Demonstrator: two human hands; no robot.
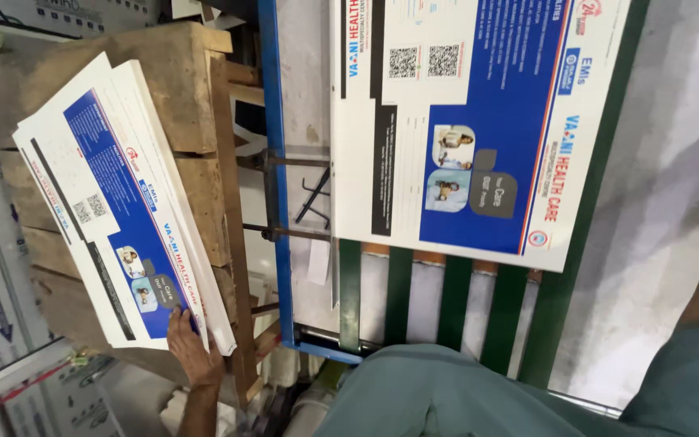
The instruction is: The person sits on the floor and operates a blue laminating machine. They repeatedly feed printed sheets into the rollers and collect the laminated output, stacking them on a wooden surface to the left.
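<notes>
Nearest, the left hand (190, 350) has its grip closed on the near edge of a stack of printed blue-and-white boards (119, 202), which lies on a wooden tabletop (180, 89). The right hand is out of view. Farther right, a larger printed board (479, 121) rests on a green-slatted machine bed (455, 299).

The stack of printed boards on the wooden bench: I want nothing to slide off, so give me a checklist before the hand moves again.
1. Left hand on the stack of printed boards: ok, fingers grip its near edge.
2. Stack squared: not ok, boards are fanned.
3. Stack supported: cannot tell, it overhangs the wooden bench.
4. Right hand placement: cannot tell, out of view.
5. Large printed board on the green-slatted table: ok, lies flat.
</notes>
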